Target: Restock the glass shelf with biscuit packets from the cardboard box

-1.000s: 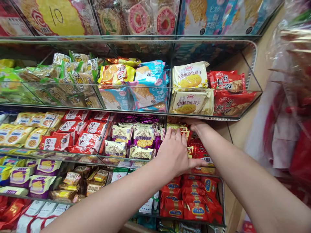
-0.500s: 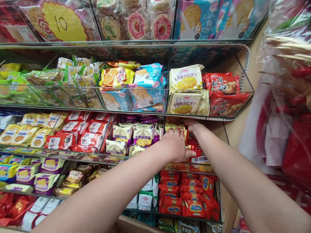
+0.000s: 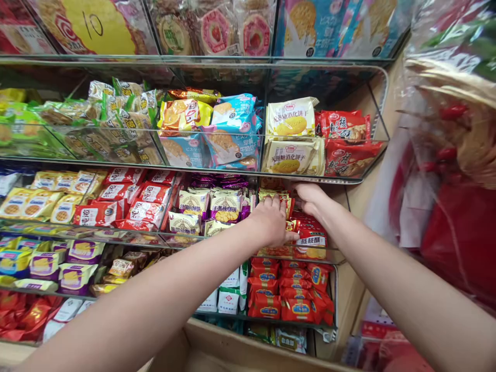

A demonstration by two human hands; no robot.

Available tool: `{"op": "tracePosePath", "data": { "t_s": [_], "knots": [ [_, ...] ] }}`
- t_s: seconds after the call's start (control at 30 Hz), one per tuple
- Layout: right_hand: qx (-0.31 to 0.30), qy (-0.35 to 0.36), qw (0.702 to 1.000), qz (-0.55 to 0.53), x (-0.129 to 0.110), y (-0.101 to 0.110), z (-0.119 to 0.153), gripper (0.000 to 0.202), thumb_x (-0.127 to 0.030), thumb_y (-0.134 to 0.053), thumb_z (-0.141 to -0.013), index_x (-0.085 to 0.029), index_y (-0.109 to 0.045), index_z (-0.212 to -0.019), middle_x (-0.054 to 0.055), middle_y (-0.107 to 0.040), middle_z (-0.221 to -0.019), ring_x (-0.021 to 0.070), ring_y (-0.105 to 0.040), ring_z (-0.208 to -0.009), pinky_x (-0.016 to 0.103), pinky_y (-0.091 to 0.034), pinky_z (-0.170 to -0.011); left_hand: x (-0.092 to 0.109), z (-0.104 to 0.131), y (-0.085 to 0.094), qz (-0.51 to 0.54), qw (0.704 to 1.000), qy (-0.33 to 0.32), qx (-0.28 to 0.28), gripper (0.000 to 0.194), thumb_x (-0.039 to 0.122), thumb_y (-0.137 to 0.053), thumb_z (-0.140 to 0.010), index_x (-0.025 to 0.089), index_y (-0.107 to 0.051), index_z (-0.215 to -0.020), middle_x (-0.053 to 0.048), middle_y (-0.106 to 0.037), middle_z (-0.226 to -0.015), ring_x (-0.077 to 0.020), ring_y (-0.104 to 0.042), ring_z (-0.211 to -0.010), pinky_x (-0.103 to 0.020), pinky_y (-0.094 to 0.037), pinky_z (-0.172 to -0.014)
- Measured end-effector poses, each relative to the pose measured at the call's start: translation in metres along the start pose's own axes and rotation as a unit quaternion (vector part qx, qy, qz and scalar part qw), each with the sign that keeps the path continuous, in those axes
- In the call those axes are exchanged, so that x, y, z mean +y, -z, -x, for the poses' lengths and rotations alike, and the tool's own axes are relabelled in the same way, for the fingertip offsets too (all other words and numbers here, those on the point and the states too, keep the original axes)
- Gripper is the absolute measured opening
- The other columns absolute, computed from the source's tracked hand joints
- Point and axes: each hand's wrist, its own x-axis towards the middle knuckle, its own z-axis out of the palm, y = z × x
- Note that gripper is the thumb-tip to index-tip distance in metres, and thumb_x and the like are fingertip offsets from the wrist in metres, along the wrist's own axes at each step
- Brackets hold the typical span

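My left hand (image 3: 273, 221) lies over yellow-and-red snack packets (image 3: 289, 202) in the right-hand bin of the middle shelf. Its fingers are stretched out, with the thumb pointing right. Beside it, my right hand (image 3: 309, 197) reaches under the shelf above, at the back right of the same bin. Its fingertips are partly hidden, and whether they grip a packet is unclear. Below both hands sit red walnut-cookie packets (image 3: 311, 238). Cream-and-purple cookie packets (image 3: 226, 205) fill the bin left of my left hand.
A clear shelf front (image 3: 209, 168) overhangs my hands, with cream biscuit packets (image 3: 290, 119) behind it. Red wrapped packets (image 3: 296, 305) occupy the shelf below. An open cardboard box (image 3: 232, 343) stands at the bottom. Plastic-wrapped goods (image 3: 453, 222) hang at right.
The view has shifted slightly, and more of the cardboard box shows. My right hand is more visible now, lower from under the shelf. My left hand stays on the packets.
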Motion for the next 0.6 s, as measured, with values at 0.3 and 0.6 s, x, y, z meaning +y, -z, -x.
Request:
{"op": "tracePosePath", "data": {
  "t_s": [0.3, 0.6],
  "knots": [
    [-0.118, 0.004, 0.993, 0.029, 0.012, 0.015, 0.064, 0.013, -0.012, -0.057, -0.071, -0.014, -0.062, -0.083, 0.005, -0.068, -0.081, 0.0126, -0.060, -0.071, 0.023, -0.046, -0.066, -0.005, 0.008, -0.003, -0.073, 0.996, 0.010, 0.051, 0.079, 0.061, -0.033, -0.079, 0.006, -0.024, -0.135, -0.017, -0.025, -0.141, -0.0314, -0.017, -0.131, -0.049, -0.004, -0.106],
    [-0.049, 0.090, 0.983, 0.150, 0.023, 0.014, 0.052, 0.024, -0.017, -0.061, -0.065, -0.011, -0.063, -0.089, 0.010, -0.067, -0.089, 0.0217, -0.062, -0.083, 0.036, -0.047, -0.077, -0.009, 0.017, -0.010, -0.056, 0.994, -0.004, 0.091, 0.074, 0.058, -0.026, -0.082, 0.004, -0.032, -0.132, -0.018, -0.034, -0.137, -0.0304, -0.030, -0.126, -0.051, -0.009, -0.105]
  ]
}}
